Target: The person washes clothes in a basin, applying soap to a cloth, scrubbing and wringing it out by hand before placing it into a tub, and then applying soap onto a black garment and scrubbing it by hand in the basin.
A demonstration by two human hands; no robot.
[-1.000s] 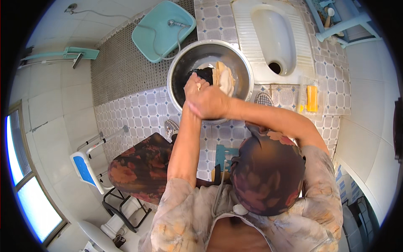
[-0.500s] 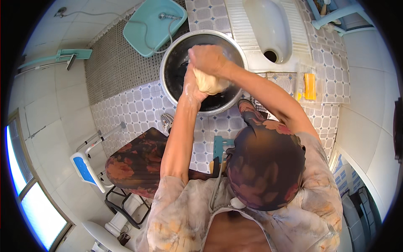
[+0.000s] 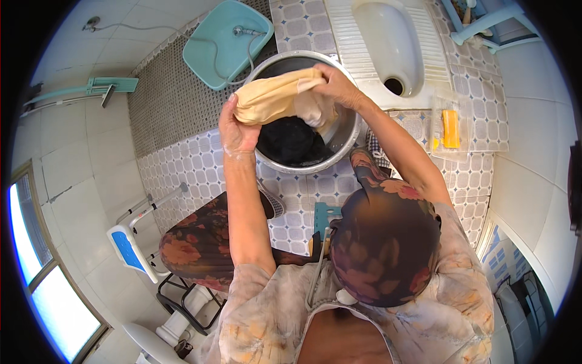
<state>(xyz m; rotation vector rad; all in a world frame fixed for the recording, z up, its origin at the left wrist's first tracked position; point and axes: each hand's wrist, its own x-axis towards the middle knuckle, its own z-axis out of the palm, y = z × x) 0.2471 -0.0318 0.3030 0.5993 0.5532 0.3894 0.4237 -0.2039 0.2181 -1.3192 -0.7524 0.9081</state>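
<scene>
A wet, pale yellow cloth (image 3: pixel 270 97), which looks like a garment, is stretched between my hands above a round metal basin (image 3: pixel 301 170). My left hand (image 3: pixel 239 132) grips its left end, over the basin's left rim. Pinched in my right hand (image 3: pixel 337 87) is the right end, where a whitish part (image 3: pixel 311 109) hangs down toward the basin. Beneath it, a dark heap that looks like black cloth (image 3: pixel 293 138) lies in the basin. The fingertips of my left hand are partly hidden by the yellow cloth.
A turquoise tub (image 3: pixel 200 51) with a shower head (image 3: pixel 241 30) and hose stands beyond the basin at left. A squat toilet (image 3: pixel 394 54) is at the far right. A yellow bar (image 3: pixel 450 128) lies on clear plastic on the tiles. A blue-white folding seat (image 3: pixel 130 250) is at left.
My hands have moved apart, left one leftward and right one rightward. The yellow cloth, bunched between them before, is now spread out, and the black heap shows more.
</scene>
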